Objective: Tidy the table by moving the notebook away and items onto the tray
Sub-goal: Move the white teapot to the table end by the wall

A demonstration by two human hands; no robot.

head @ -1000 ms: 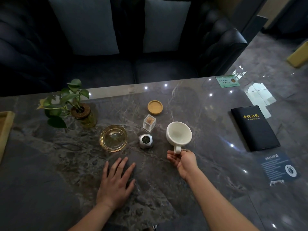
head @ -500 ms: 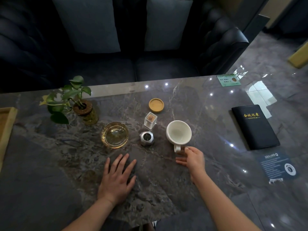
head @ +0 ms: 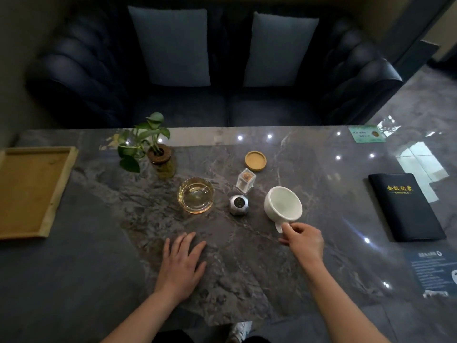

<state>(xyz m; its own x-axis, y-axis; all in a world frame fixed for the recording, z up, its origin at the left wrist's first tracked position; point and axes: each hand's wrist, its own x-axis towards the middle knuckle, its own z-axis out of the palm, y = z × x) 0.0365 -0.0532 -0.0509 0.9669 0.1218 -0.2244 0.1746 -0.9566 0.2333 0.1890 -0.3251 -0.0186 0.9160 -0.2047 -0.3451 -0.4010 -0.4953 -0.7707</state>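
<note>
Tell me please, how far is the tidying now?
Done: the notebook lies off to the right. In hand: the right hand has its fingers at the white cup's handle; the left hand rests flat. Left: the wooden tray holds nothing; ashtray, metal ball and coaster remain on the table.

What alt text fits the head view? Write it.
A right hand pinches the handle of a tilted white cup on a marble table; the left hand rests flat. A wooden tray sits far left, a black notebook right.
</note>
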